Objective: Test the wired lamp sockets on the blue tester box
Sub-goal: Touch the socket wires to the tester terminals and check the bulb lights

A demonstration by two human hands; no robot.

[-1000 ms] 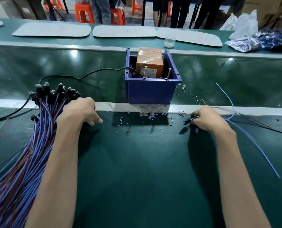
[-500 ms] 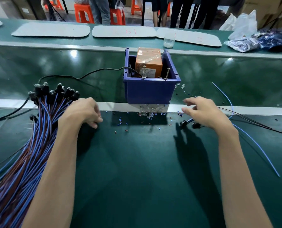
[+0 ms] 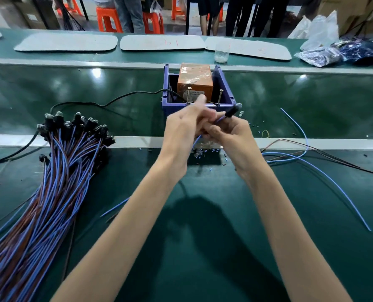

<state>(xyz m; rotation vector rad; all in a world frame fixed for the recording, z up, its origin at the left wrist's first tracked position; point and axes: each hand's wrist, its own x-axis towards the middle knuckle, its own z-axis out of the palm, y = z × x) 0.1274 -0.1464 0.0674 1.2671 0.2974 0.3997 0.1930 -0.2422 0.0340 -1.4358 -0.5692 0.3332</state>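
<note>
The blue tester box (image 3: 221, 83) stands on the green belt ahead, with an orange taped block (image 3: 195, 80) inside and two upright screws at its front rim. Both hands meet just in front of it. My right hand (image 3: 231, 138) grips a wired lamp socket (image 3: 232, 111) by its blue wire, the black socket with a clear bulb pointing up to the right. My left hand (image 3: 185, 125) pinches the same wire beside the right fingers. A large bundle of wired sockets (image 3: 72, 127) with blue and brown wires lies at the left.
Loose blue and brown wires (image 3: 312, 168) trail across the mat at right. Small bits and clear bulbs litter the mat under the box. A black cable (image 3: 116, 100) runs left from the box. White pads, a plastic cup (image 3: 221, 52) and bags lie on the far table.
Both hands left the mat and came together in front of the box. The right hand picked up a socket with its wire; the left hand moved away from the bundle to join it.
</note>
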